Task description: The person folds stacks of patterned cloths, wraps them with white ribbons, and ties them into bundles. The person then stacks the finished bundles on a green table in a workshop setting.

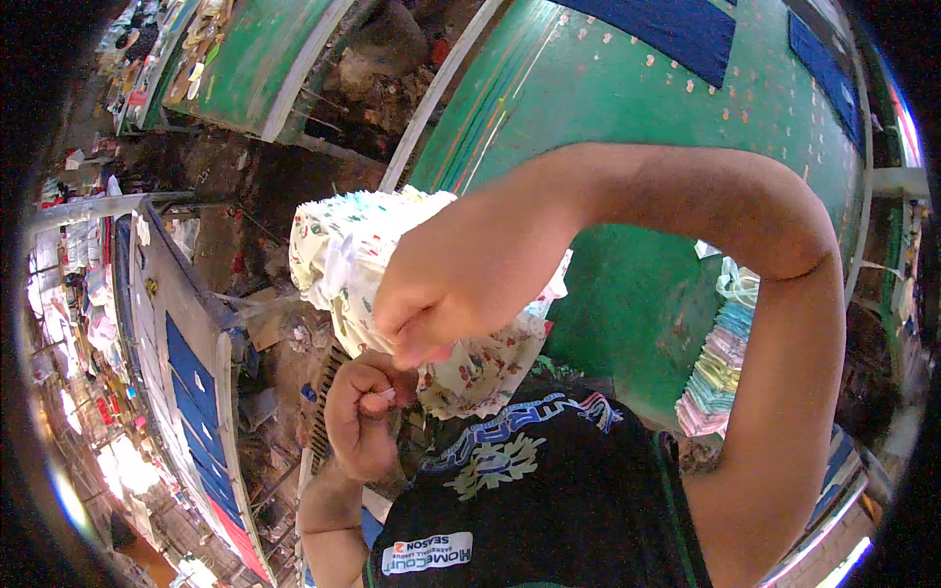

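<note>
A bundle of white printed cloth point(353, 242) with jagged edges lies at the green table's near edge, before my chest. A pale strip crosses its left side. My right hand point(463, 287), slightly blurred, reaches over the bundle with its fingers bent down, hiding part of it. Just below, my left hand point(371, 415) is raised by the bundle's lower left side, fingers curled and thumb against them. The two hands meet or nearly meet. Whether either one grips cloth or a thin strip cannot be made out.
A stack of folded pastel cloths point(713, 367) stands on the green table point(617, 294) at the right, partly behind my right arm. Dark blue panels point(662, 29) lie toward the far side. Another table with blue panels point(195, 397) is at the left, across a littered floor point(279, 309).
</note>
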### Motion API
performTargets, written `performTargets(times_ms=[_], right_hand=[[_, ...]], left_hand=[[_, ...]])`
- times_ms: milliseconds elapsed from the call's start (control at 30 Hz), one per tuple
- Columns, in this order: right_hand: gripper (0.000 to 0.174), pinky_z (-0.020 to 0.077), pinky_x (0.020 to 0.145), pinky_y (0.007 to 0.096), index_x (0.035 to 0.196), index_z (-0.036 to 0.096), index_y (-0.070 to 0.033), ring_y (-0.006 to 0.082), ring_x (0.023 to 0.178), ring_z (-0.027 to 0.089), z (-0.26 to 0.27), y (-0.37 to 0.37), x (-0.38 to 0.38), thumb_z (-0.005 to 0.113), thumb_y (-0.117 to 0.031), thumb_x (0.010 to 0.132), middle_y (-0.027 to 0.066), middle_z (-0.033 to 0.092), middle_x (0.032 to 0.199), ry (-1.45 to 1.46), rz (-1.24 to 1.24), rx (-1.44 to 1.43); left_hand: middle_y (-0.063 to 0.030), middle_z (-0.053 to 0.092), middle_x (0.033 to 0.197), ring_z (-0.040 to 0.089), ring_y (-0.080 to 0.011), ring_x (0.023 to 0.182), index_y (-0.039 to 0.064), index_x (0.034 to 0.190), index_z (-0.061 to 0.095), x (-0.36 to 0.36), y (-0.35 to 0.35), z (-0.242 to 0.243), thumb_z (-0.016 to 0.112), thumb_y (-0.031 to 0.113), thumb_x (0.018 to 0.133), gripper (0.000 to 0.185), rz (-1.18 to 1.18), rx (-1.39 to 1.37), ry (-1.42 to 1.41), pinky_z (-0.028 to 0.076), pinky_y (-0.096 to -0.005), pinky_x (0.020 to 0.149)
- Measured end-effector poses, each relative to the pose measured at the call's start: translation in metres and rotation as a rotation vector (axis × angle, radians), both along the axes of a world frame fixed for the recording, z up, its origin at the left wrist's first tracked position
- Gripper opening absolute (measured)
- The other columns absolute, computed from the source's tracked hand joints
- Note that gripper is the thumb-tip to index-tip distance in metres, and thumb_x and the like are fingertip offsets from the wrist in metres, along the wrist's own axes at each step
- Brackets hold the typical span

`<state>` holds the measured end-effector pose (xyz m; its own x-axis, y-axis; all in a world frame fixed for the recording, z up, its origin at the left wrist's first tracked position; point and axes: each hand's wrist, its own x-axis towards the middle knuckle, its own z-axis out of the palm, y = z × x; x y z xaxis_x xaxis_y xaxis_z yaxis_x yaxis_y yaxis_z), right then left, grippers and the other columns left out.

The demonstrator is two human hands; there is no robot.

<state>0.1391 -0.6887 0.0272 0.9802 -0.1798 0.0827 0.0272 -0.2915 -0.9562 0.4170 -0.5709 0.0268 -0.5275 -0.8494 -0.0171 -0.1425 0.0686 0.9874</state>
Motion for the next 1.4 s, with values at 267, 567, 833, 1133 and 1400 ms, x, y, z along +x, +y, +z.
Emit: performTargets(times_ms=[267,567,833,1133,1400], right_hand=[[0.037,0.0401,0.057,0.0289,0.079,0.052,-0.001,0.0085,0.063,0.045,-0.040,0.009,-0.074,0.061,-0.027,0.105,-0.0017,0.047,0.068,0.168,-0.394,0.516],[0.010,0.0560,0.064,0.0449,0.098,0.067,-0.007,0.0345,0.071,0.068,-0.026,0.031,-0.057,0.068,-0.015,0.092,0.0114,0.066,0.077,0.272,-0.393,-0.500],[0.011,0.0591,0.078,0.0418,0.083,0.072,-0.006,0.0319,0.085,0.073,-0.014,0.049,-0.057,0.066,-0.015,0.086,0.0102,0.072,0.087,0.445,-0.219,-1.022],[0.012,0.0500,0.091,0.0371,0.093,0.073,-0.015,0.0237,0.100,0.063,-0.030,0.029,-0.050,0.068,-0.018,0.083,0.0015,0.066,0.098,0.260,-0.105,-1.027],[0.011,0.0540,0.089,0.0449,0.089,0.074,-0.007,0.0305,0.107,0.065,-0.054,0.012,-0.072,0.068,-0.016,0.087,0.0096,0.069,0.106,0.054,-0.048,-0.566]], left_hand=[[-0.0149,0.062,0.091,0.058,-0.0216,0.078,0.002,0.100,0.050,0.010,-0.002,-0.028,0.050,0.000,0.105,0.006,-0.210,-0.188,-0.077,0.051,-0.0341,0.074],[-0.0141,0.059,0.090,0.060,-0.0318,0.078,0.000,0.095,0.055,-0.035,-0.034,-0.049,0.059,0.002,0.100,0.007,-0.539,-0.453,0.241,0.051,-0.0443,0.071],[-0.0181,0.055,0.096,0.058,-0.0380,0.083,0.000,0.110,0.051,-0.067,-0.026,-0.031,0.058,-0.005,0.096,0.017,-0.236,-0.433,-0.111,0.051,-0.0444,0.075],[-0.0174,0.051,0.101,0.063,-0.0300,0.095,-0.004,0.105,0.059,-0.091,0.000,0.021,0.062,0.005,0.087,0.020,-0.384,-0.594,-1.134,0.056,-0.0399,0.079],[-0.0100,0.059,0.115,0.059,-0.0321,0.107,0.005,0.101,0.068,-0.078,-0.002,0.034,0.064,0.005,0.080,0.021,-0.444,-0.631,-1.146,0.052,-0.0418,0.093]])
